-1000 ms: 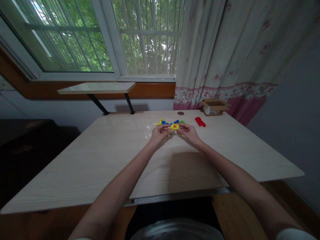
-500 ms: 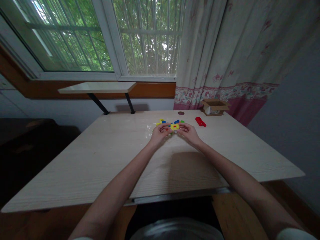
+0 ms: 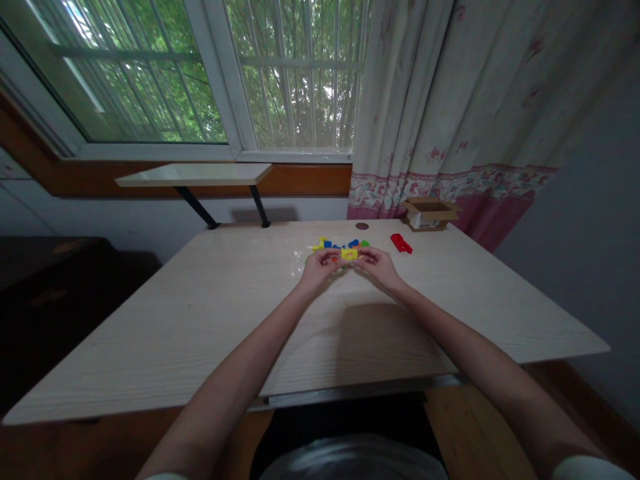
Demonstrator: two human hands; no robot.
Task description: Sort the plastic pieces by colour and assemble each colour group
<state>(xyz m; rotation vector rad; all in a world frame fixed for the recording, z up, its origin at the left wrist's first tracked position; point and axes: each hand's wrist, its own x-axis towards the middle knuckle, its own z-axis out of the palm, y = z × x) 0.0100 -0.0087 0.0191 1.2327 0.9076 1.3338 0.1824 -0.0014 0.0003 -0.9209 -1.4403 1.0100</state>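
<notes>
One yellow block (image 3: 349,254), left hand (image 3: 319,270), right hand (image 3: 379,267)

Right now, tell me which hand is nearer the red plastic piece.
Right. The right hand is just left of the red plastic piece; the left hand is farther left.

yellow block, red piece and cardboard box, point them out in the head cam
yellow block (image 3: 349,254), head view, middle of its top face
red piece (image 3: 401,244), head view, middle of its length
cardboard box (image 3: 430,215), head view, its open top
</notes>
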